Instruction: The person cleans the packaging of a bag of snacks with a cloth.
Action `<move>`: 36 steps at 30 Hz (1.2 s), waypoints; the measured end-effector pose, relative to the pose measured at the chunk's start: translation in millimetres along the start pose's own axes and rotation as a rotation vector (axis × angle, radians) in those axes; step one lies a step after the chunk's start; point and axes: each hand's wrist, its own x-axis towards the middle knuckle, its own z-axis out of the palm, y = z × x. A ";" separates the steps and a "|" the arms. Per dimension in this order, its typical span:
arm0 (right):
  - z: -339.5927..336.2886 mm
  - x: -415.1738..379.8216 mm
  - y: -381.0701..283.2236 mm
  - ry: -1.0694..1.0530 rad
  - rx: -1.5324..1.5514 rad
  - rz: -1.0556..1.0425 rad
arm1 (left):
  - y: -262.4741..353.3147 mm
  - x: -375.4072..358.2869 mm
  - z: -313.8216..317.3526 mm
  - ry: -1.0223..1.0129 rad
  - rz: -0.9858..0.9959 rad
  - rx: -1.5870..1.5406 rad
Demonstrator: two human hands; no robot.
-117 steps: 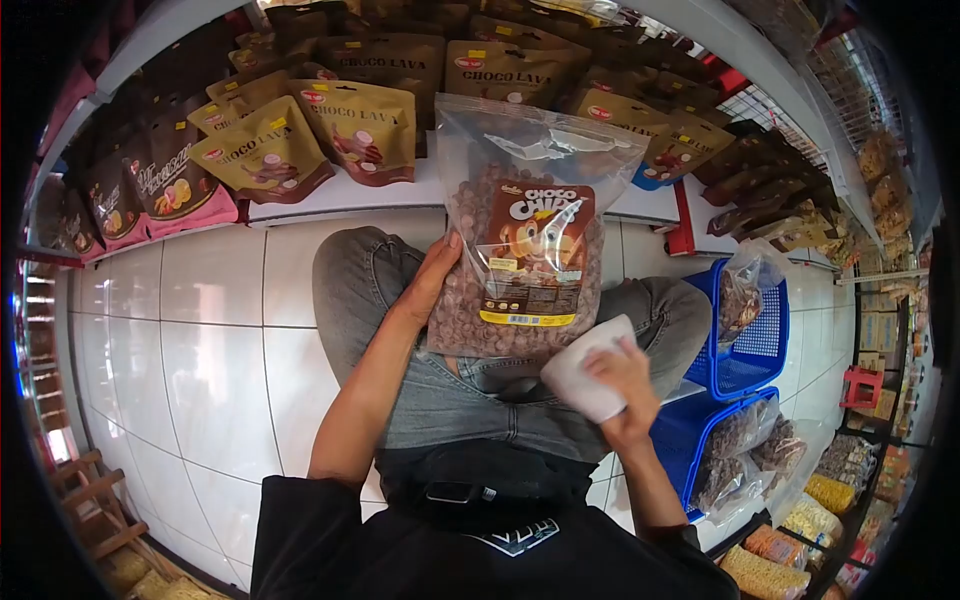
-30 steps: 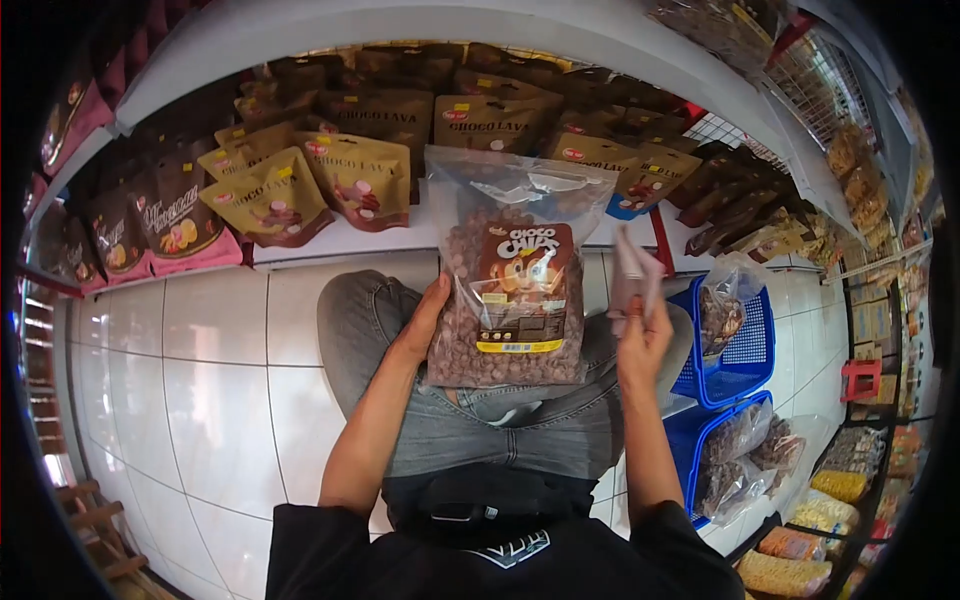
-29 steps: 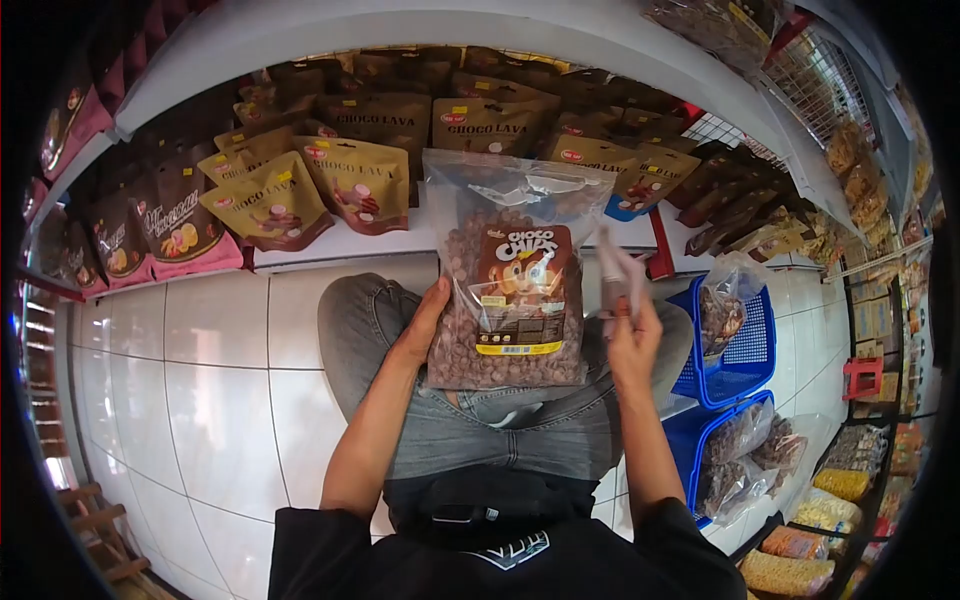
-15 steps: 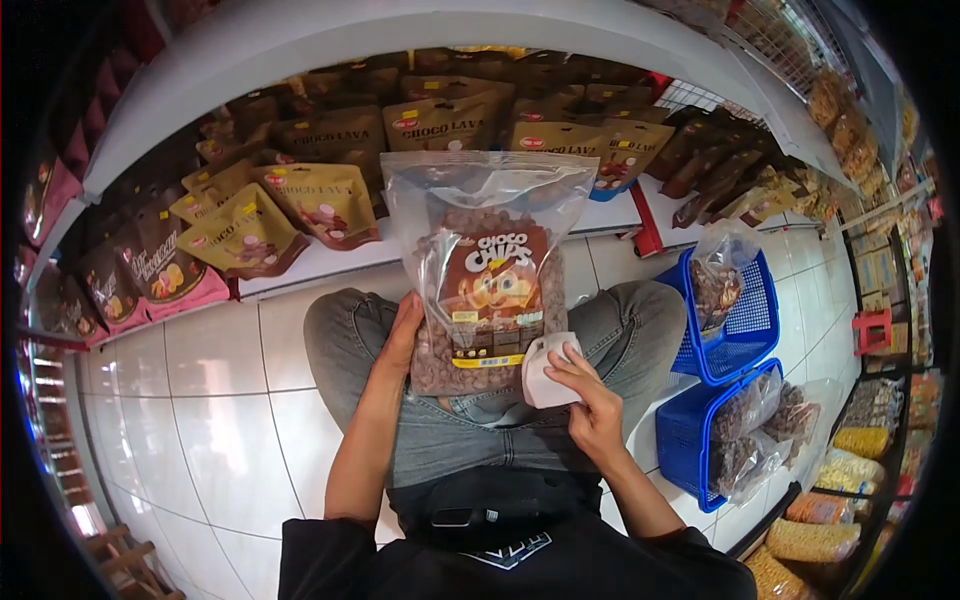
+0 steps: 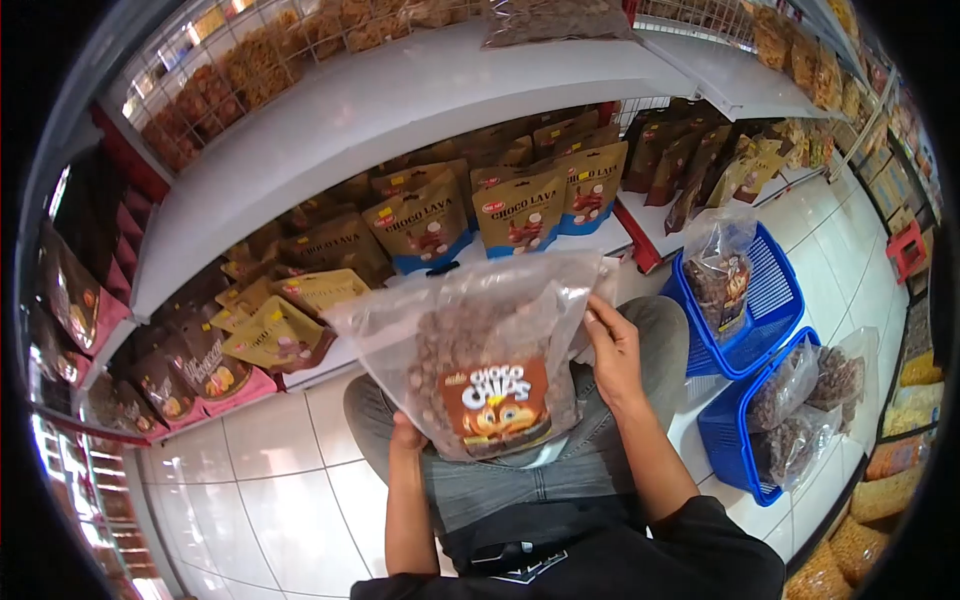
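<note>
Your curled left hand (image 5: 407,436) is clasping one bag (image 5: 495,350), your right hand (image 5: 613,345) is pinching one cloth (image 5: 607,280) at the bag's right edge, near two baskets (image 5: 727,442).

1. A black shirt (image 5: 640,570) is worn, with short, loose sleeves (image 5: 708,530) by which the forearms are left bare at left and right.
2. On its near front, an angular print (image 5: 535,570) is outlined in white; its lettering cannot be read.
3. At the waist, a black pouch-like piece (image 5: 540,520) is worn, marked by a small white patch (image 5: 527,547).
4. Farther off, the legs are covered by faded grey jeans (image 5: 655,345), divided by a central seam (image 5: 541,487).
</note>
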 end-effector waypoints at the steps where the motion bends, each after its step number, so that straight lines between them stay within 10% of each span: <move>1: 1.0 -0.8 1.1 -0.082 0.122 0.032 | 5.2 -9.2 -6.4 -0.003 -0.043 0.005; 9: 26.0 -7.2 -44.3 -0.021 0.008 -0.253 | 84.5 -35.6 1.8 0.057 -0.147 0.399; 18: 35.9 -10.3 -59.9 0.039 -0.018 -0.348 | 241.0 34.8 190.9 0.395 0.763 1.333; 25: 40.9 -5.5 -73.3 0.027 -0.003 -0.526 | 202.8 109.7 314.8 -0.282 0.579 1.635; 36: 0.6 -7.7 -89.1 0.017 -0.232 -0.566 | 185.9 113.6 290.0 -0.106 0.537 1.446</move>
